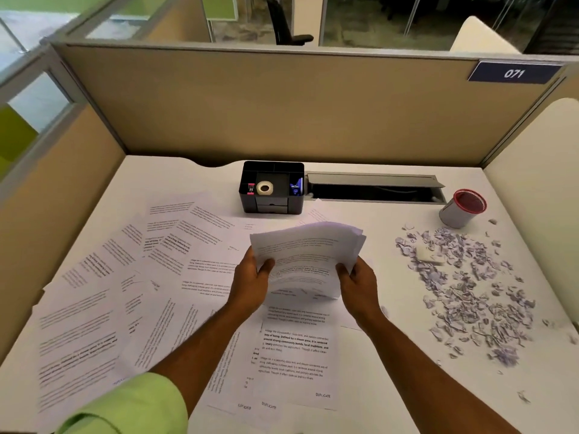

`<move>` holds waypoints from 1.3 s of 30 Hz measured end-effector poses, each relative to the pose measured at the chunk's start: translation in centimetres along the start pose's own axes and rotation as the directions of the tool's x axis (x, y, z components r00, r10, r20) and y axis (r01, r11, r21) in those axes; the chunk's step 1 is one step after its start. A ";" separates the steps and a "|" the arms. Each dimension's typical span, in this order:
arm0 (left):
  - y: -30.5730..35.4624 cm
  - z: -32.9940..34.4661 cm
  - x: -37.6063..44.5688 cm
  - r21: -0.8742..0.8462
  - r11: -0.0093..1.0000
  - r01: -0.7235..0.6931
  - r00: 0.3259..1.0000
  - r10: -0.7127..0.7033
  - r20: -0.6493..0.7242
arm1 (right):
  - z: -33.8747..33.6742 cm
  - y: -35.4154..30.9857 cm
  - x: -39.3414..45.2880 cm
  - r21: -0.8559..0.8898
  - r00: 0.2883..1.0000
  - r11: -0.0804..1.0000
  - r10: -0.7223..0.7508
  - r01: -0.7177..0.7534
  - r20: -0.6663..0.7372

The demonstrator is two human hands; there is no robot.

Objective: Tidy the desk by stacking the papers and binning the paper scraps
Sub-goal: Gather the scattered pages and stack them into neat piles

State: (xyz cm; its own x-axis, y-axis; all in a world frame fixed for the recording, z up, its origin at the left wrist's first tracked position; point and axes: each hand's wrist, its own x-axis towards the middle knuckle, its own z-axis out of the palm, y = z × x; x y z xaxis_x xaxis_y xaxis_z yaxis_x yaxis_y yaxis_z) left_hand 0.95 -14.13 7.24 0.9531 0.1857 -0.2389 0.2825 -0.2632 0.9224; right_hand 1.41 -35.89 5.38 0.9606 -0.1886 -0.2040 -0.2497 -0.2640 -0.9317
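Both hands up over the middle of the worktop (391,364): left hand (250,280) and right hand (357,283) each grasp a side edge of the stack (307,255), thumbs on top. It's lifted, bowed, long axis running away toward the organizer (272,187). Loose sheets (125,292) fan out left; scraps (470,286) lie scattered right, near the bin (463,208).

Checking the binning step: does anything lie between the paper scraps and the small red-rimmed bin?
Nothing visible does. The paper scraps spread on bare desk right up to the bin; a white eraser-like block lies among them, not blocking.
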 end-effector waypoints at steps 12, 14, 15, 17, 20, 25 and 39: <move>1.4 -2.3 0.1 -0.113 0.993 0.018 0.989 -0.035 -0.145 | -1.8 0.1 0.5 0.066 0.965 0.998 -0.036 0.019 0.261; 0.7 -2.7 -0.3 -0.128 0.989 0.074 0.982 -0.094 -0.164 | -1.4 0.8 0.5 0.033 0.968 0.999 -0.019 0.011 0.249; 0.0 -2.9 -0.6 -0.113 0.988 0.109 0.976 -0.128 -0.177 | -1.2 1.2 0.5 0.026 0.974 1.000 0.000 -0.006 0.227; -1.9 -3.4 -1.5 -0.034 0.978 0.204 0.954 -0.207 -0.216 | -1.0 2.3 0.4 0.023 0.982 0.997 0.063 -0.068 0.180; -7.2 -5.5 -3.0 0.137 0.917 0.375 0.907 -0.333 -0.257 | -0.8 3.5 -0.4 0.036 0.980 0.987 0.150 -0.155 0.129; -14.7 -10.9 -5.1 0.554 0.673 0.490 0.866 -0.450 -0.219 | -0.2 4.9 -2.5 0.040 0.956 0.956 0.287 -0.290 0.063; -16.8 -17.6 1.0 0.930 0.341 -0.137 0.930 -0.280 0.239 | 4.3 7.7 -6.0 0.027 0.886 0.891 0.454 -0.454 -0.089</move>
State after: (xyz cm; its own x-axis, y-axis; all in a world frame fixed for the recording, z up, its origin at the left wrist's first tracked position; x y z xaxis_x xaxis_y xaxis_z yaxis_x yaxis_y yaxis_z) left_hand -4.71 7.19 -3.13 0.8332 0.0196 -0.5527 0.0668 -0.9956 0.0653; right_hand -5.78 -32.74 -1.86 0.7271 -0.3717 -0.5772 -0.6551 -0.1239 -0.7453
